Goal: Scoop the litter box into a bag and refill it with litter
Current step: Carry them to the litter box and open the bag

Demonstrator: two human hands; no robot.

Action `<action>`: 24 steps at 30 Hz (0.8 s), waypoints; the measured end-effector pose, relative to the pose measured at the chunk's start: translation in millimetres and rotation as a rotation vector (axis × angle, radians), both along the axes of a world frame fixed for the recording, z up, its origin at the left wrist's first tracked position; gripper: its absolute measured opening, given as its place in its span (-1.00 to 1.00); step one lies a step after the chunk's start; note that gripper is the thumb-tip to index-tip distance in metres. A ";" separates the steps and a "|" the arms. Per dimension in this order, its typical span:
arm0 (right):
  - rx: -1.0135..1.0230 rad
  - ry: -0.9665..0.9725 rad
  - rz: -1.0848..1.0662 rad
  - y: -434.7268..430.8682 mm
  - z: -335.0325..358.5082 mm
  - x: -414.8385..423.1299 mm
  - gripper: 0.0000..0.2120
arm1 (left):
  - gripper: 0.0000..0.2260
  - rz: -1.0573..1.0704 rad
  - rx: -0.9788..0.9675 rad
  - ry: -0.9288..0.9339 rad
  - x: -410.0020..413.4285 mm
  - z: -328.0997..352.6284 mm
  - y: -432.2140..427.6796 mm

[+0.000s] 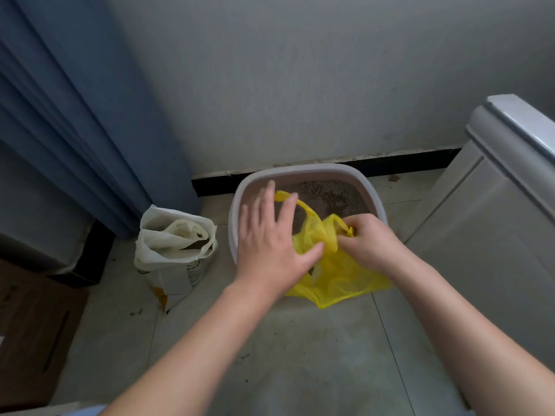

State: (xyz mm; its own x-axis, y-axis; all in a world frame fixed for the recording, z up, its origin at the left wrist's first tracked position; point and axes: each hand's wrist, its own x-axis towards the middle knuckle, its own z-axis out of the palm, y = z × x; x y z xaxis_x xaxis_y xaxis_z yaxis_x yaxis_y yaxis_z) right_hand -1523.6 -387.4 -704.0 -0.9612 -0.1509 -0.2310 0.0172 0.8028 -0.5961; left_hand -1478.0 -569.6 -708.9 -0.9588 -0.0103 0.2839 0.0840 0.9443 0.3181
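A pale pink litter box (303, 170) with dark litter sits on the floor against the wall. A thin yellow plastic bag (339, 274) is draped over its near rim. My left hand (270, 235) is spread flat over the bag's left side, fingers straight, with one bag handle looped past its fingers. My right hand (368, 238) pinches the bag's other handle with curled fingers. An open white bag of litter (175, 250) stands upright to the left of the box. No scoop is visible.
A blue curtain (75, 130) hangs at the left. A grey cabinet (486, 220) stands close on the right. A brown wooden unit (33, 331) is at the lower left. Tiled floor with scattered litter grains lies in front of the box.
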 end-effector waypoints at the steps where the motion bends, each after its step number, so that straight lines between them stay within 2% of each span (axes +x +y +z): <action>1: -0.017 0.007 0.041 0.0 0.6 0.0 -0.86 | -0.13 -0.004 -0.003 -0.087 0.0 -2.9 -1.4; 3: -0.019 0.012 0.102 -0.2 1.5 0.5 -0.88 | 0.03 -0.026 0.060 -0.214 -1.9 -4.9 -6.5; 5: -0.008 0.024 0.118 -0.8 1.3 0.5 -0.86 | 0.14 -0.099 0.070 -0.235 -2.7 -1.7 -6.8; 7: -0.004 0.020 0.119 -2.1 0.5 0.3 -0.82 | 0.14 -0.211 0.053 -0.191 0.0 1.0 -2.3; 10: -0.009 -0.004 0.138 -4.1 -0.7 0.7 -0.71 | -0.08 -0.327 -0.005 0.039 4.1 0.8 2.3; 12: 0.021 -0.007 0.155 -5.1 -1.1 1.7 -0.65 | -0.19 -0.349 -0.075 0.100 4.7 0.9 2.5; 15: 0.082 0.014 0.188 -6.8 -1.2 3.2 -0.67 | -0.29 -0.358 -0.148 -0.009 3.0 -6.0 0.1; 18: 0.101 0.045 0.194 -6.6 -1.6 5.4 -0.73 | -0.66 -0.301 -0.187 -0.109 0.9 -11.5 -4.7; 20: 0.137 0.043 0.197 -4.5 -1.7 6.2 -0.76 | -0.85 -0.166 -0.151 -0.205 -1.4 -7.6 -9.1; 24: 0.274 0.014 0.166 3.8 -4.8 4.4 -0.87 | -0.83 0.007 -0.025 -0.380 -10.7 -10.5 -26.0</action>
